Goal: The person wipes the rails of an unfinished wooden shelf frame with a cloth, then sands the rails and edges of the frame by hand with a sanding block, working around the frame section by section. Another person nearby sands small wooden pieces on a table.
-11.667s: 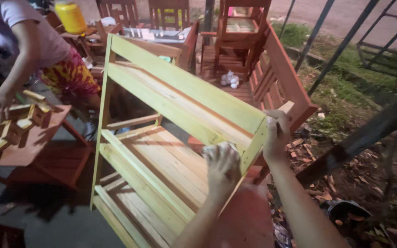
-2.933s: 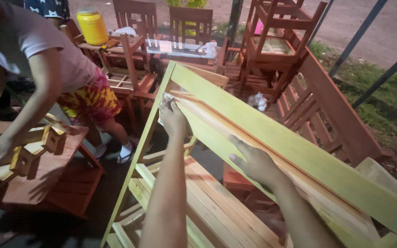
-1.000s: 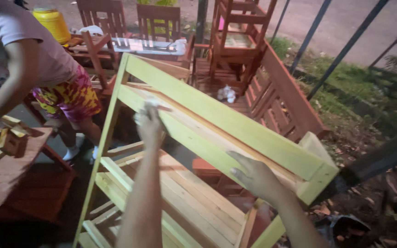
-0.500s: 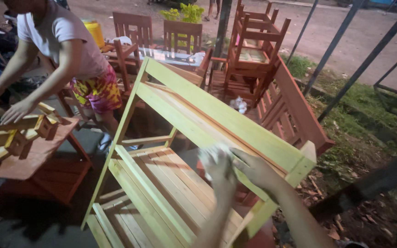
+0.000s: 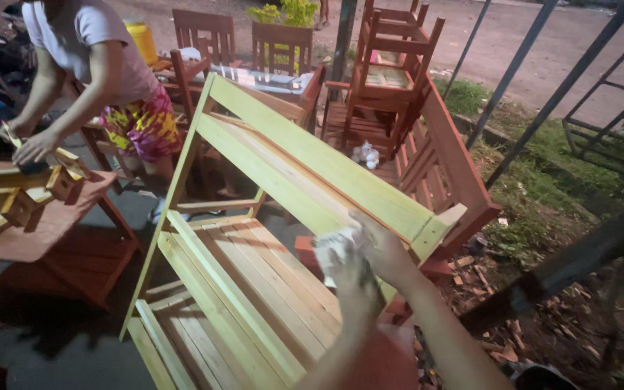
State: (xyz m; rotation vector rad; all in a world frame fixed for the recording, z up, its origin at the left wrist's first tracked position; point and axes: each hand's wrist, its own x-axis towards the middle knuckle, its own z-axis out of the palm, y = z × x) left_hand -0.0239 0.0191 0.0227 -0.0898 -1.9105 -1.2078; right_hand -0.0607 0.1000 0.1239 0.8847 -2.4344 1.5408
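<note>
One pale green slatted bench point(image 5: 254, 238) is lying tilted, two of the person's own hands are showing, one co-worker point(image 5: 102, 65) is bending nearby, and two brown chairs point(image 5: 254, 43) are standing behind.

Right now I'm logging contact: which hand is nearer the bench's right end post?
Right. The right hand rests on the top rail beside the end post; the left hand, holding a rag, sits farther back.

Bench point(image 5: 276, 166) in the middle; table point(image 5: 45, 224) to its left; chairs point(image 5: 391, 79) behind.
</note>
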